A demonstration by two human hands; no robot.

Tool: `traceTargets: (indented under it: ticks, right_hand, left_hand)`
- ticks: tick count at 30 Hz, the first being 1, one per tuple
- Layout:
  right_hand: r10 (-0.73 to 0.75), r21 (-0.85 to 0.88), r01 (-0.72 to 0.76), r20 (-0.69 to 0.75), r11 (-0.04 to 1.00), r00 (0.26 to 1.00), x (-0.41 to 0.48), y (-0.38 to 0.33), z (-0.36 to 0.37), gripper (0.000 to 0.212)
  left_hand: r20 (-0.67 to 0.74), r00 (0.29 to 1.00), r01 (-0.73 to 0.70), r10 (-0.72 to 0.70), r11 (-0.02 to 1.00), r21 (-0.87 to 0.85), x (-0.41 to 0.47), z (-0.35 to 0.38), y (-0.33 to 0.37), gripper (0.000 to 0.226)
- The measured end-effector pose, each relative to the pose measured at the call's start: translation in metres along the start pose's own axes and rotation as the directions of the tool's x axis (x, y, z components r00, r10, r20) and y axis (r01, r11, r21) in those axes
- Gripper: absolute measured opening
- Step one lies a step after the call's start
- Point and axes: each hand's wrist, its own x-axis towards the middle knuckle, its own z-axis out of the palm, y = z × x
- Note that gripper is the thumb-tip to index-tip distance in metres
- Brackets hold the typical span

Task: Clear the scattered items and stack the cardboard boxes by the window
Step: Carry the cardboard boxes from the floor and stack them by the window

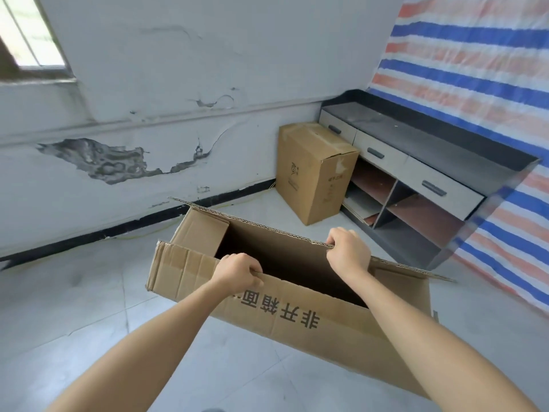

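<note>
My arms [154, 337] reach out in front of me to the big open box [297, 319]. My left hand [237, 270] has its fingers curled over the near top edge. My right hand [347, 248] has its fingers curled over the far top edge. I think I hold both sides so the long box does not tip or fold. It looks lifted off the floor [89, 307] and a bit tilted. Its flaps stick out at both ends, so they could bump things. The other box [315, 171] stands shut in the corner, just beside the drawers [416, 138]. The window [29, 34] is up on the left. I see wide floor between me and that wall, so there is room to walk.
</note>
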Motion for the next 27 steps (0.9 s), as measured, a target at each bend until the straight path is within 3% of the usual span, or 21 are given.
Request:
traceTargets:
  ticks: [8,14,22,27]
  right_hand:
    - [-0.163,0.036,0.16,0.093,0.986,0.982,0.116,-0.042,0.054,0.027]
    - [-0.205,0.0,0.207,0.113,0.978,0.972,0.215,-0.09,0.091,0.025]
    - [-0.207,-0.009,0.207,-0.005,0.978,0.978,0.313,-0.133,0.129,0.025]
    - [-0.301,0.037,0.306,-0.09,0.951,0.949,0.371,-0.14,0.15,0.026]
  left_hand:
    - [-0.015,0.986,0.163,-0.165,0.983,-0.085,0.093,-0.017,-0.053,0.019]
    - [0.009,0.987,0.162,-0.162,0.979,-0.121,0.193,-0.068,-0.111,0.018]
    - [-0.006,0.983,0.178,-0.182,0.971,-0.161,0.291,-0.114,-0.156,0.02]
    - [-0.017,0.966,0.248,-0.259,0.938,-0.242,0.337,-0.112,-0.165,0.019]
